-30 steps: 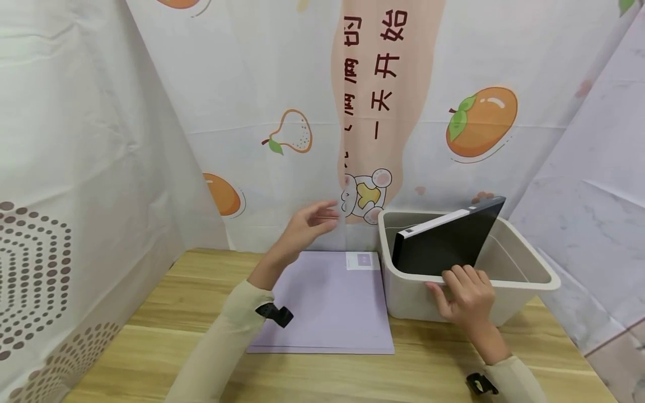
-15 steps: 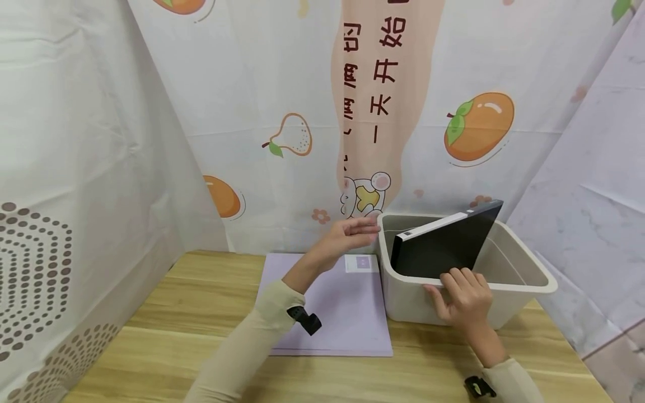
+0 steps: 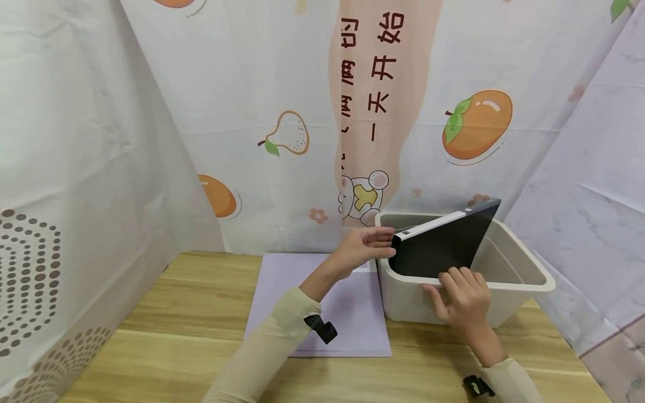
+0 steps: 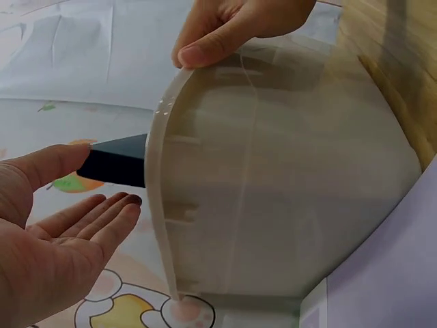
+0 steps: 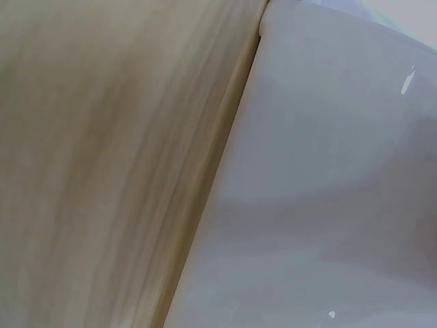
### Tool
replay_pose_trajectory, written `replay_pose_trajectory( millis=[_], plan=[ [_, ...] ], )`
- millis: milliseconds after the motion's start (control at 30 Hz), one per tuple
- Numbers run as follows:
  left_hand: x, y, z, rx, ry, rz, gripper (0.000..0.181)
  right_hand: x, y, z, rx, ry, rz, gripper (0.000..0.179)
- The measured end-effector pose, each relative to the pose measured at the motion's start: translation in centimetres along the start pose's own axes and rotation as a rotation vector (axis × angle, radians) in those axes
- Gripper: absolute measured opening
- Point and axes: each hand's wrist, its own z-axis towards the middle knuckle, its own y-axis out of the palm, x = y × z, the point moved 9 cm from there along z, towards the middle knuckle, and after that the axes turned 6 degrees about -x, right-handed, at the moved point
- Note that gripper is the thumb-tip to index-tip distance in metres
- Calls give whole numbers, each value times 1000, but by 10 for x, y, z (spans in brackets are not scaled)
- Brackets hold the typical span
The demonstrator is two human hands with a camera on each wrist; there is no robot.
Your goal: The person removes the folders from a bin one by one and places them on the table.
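A black binder-like file folder [image 3: 438, 249] with a white label strip along its spine leans in a light grey plastic bin [image 3: 524, 302], one end sticking up above the rim. My left hand [image 3: 364, 249] is at the folder's near-left upper corner, fingers extended and thumb apart from them. In the left wrist view, the thumb tip of the left hand [image 4: 61, 253] lies right at the dark folder's corner [image 4: 116, 160], the other fingers stretched out below it. My right hand [image 3: 464, 296] grips the bin's front rim, fingers over the edge and thumb outside.
A flat lilac folder [image 3: 347, 319] with a white label lies on the wooden table [image 3: 191, 319], just left of the bin. Behind the table hangs a white curtain [image 3: 242, 184] printed with fruit. The bin's wall [image 5: 307, 171] fills much of the right wrist view.
My left hand has moved right, from above the lilac folder to the black folder's corner. My right hand stays on the bin's rim, and the folder keeps its tilt.
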Motion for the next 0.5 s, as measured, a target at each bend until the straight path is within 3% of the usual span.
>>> replay_pose_trajectory(
  millis=[133,500],
  plan=[
    [-6,5,3,9,1,55,52,0,1,0,-9,4,-3,65],
    [-4,3,6,85,92,121,42,-1,1,4,13,10,6,66]
  ],
)
